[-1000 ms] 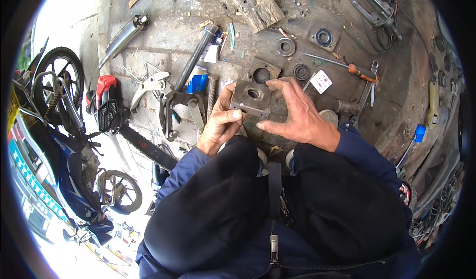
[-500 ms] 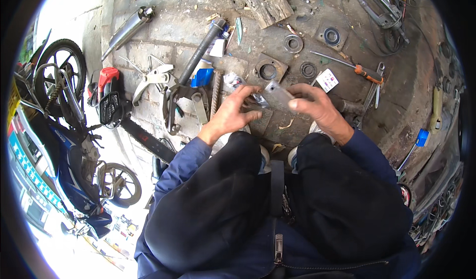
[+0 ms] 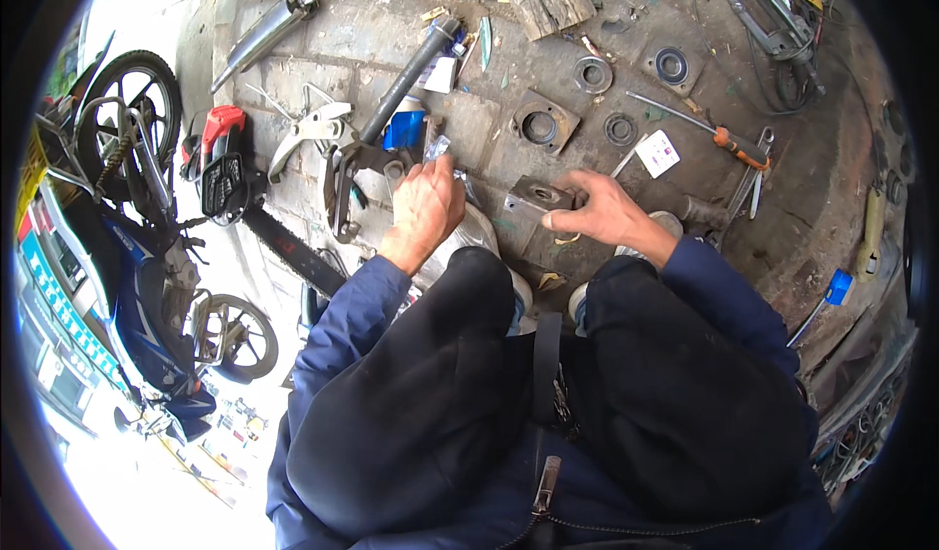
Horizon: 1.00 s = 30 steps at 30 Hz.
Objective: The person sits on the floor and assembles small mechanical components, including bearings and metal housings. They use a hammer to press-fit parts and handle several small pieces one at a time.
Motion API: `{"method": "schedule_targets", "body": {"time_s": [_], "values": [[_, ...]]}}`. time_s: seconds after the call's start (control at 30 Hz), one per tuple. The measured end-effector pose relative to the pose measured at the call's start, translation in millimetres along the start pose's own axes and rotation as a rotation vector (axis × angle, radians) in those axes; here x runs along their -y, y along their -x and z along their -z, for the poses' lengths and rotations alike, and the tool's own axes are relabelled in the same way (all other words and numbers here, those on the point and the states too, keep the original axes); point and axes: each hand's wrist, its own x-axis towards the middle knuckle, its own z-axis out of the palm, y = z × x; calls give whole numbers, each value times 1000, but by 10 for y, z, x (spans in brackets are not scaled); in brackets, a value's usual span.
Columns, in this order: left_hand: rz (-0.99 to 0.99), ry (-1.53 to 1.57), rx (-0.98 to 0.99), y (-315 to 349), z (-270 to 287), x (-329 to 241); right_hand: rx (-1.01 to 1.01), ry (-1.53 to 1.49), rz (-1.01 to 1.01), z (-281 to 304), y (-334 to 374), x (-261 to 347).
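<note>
My right hand (image 3: 611,210) grips a thick metal block with a round hole (image 3: 536,196) by its right end, thumb along the near side. The block is tilted so its holed face shows, above the floor between my knees and the loose parts. My left hand (image 3: 427,206) is closed with the back up, and a crumpled clear plastic bag (image 3: 438,146) pokes out past its fingertips. What else lies inside those fingers is hidden. Beyond the hands, a square metal flange plate (image 3: 541,128) lies on the floor with a bearing ring (image 3: 620,130) beside it.
A chainsaw (image 3: 230,183), a jaw puller (image 3: 313,137) and a long threaded rod (image 3: 406,81) lie at left. An orange-handled screwdriver (image 3: 729,141), a white card (image 3: 657,154) and a second flange plate (image 3: 673,66) lie at right. A motorcycle (image 3: 137,286) stands far left.
My left hand has moved left and closed at the plastic bag. My right hand has lowered slightly and turned the metal block so its hole faces up. The view has shifted a little.
</note>
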Motion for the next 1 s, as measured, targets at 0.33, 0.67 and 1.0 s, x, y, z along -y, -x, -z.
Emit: {"method": "schedule_targets", "body": {"time_s": [0.33,0.67,1.0], "values": [[-138,75,192,9,240,165,29,307,116,-374,-310,112],[-217,64,443,102,475,258,-30,217,194,-615,-225,10],[-95,357,523,-107,505,256,95,239,215,-533,-350,97]]}}
